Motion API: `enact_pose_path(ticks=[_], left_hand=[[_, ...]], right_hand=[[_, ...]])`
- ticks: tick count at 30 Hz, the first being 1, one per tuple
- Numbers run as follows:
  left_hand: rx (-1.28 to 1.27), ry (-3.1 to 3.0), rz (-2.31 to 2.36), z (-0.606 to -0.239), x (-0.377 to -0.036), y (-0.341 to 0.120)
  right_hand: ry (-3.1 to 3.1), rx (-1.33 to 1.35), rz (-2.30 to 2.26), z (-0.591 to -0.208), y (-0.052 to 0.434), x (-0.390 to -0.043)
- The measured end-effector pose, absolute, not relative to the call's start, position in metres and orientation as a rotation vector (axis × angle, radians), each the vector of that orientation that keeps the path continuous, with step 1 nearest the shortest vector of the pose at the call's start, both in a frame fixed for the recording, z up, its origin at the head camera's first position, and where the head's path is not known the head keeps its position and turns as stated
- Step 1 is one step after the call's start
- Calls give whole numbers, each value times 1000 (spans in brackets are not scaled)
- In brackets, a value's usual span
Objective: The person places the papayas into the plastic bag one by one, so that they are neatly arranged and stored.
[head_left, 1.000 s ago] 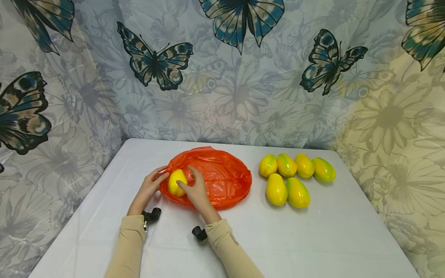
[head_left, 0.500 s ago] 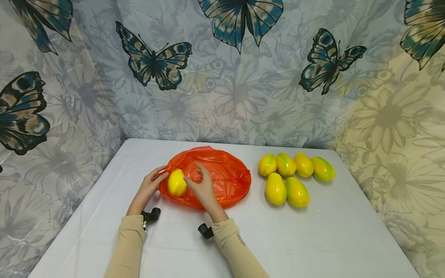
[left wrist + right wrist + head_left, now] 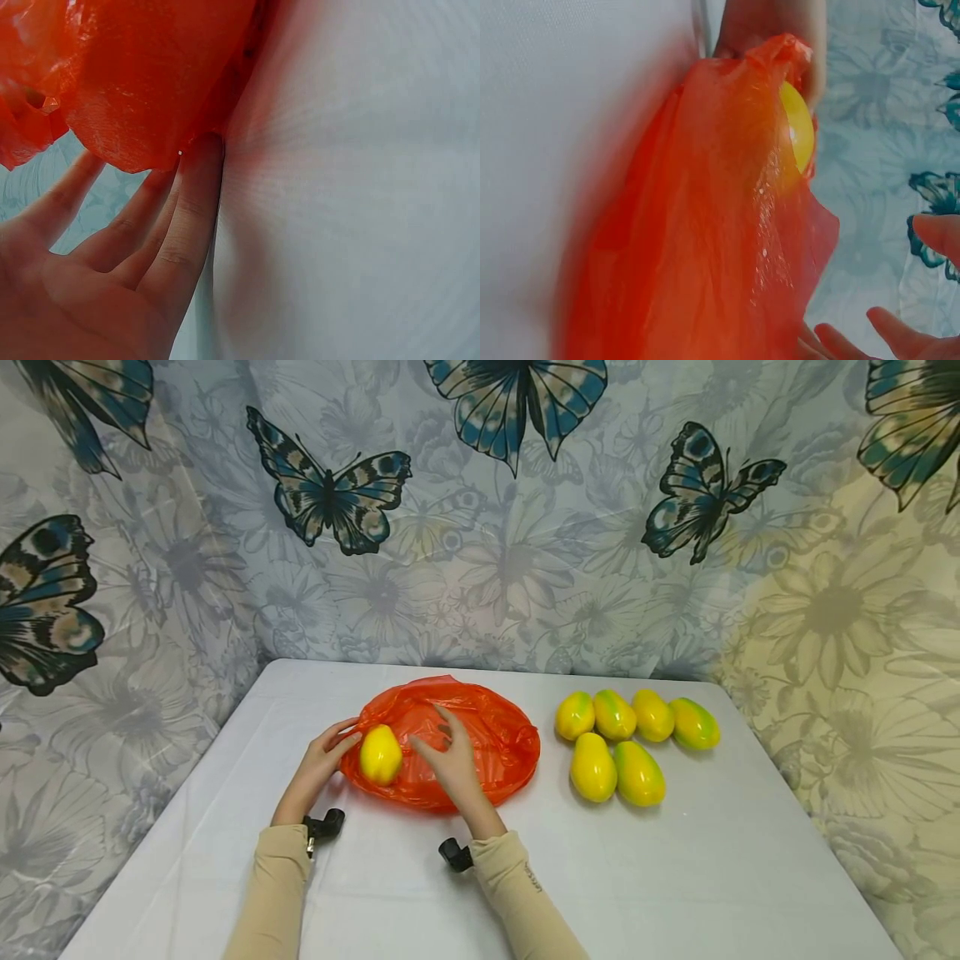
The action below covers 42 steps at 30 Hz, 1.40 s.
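Observation:
A yellow mango (image 3: 381, 755) lies at the left end of the red plastic bag (image 3: 491, 752), which is spread wide on the table. My left hand (image 3: 322, 764) rests against the bag's left side; in the left wrist view its extended fingers (image 3: 187, 225) touch the plastic from outside, tips partly hidden by it. My right hand (image 3: 456, 764) hovers over the bag's middle, thumb and fingers spread, apart from the mango. From the right wrist, the mango (image 3: 800, 127) shows partly behind the red plastic (image 3: 705, 225).
Several yellow-green mangoes (image 3: 594, 768) lie in two rows on the white-covered table (image 3: 712, 860), right of the bag. A butterfly-patterned cloth backdrop (image 3: 517, 568) stands behind and at both sides. Each wrist wears a small black camera (image 3: 456, 855).
My right hand has let go of the mango and moved right, away from it. The mango stays in the bag's left end. My left hand keeps its place.

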<state>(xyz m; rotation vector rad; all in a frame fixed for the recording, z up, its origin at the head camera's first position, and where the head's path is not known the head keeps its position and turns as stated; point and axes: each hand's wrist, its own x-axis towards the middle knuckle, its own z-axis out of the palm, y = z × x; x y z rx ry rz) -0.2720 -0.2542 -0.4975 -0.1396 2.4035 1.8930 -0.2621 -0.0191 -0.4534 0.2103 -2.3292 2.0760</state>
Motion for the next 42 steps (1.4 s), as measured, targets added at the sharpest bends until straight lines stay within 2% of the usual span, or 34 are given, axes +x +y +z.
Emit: enact_pose_path(ticks=[42], left_hand=[[-129,2447,1868,-499,-272,-254]], right_hand=[[-2232,141,2047,-439,38,-272]])
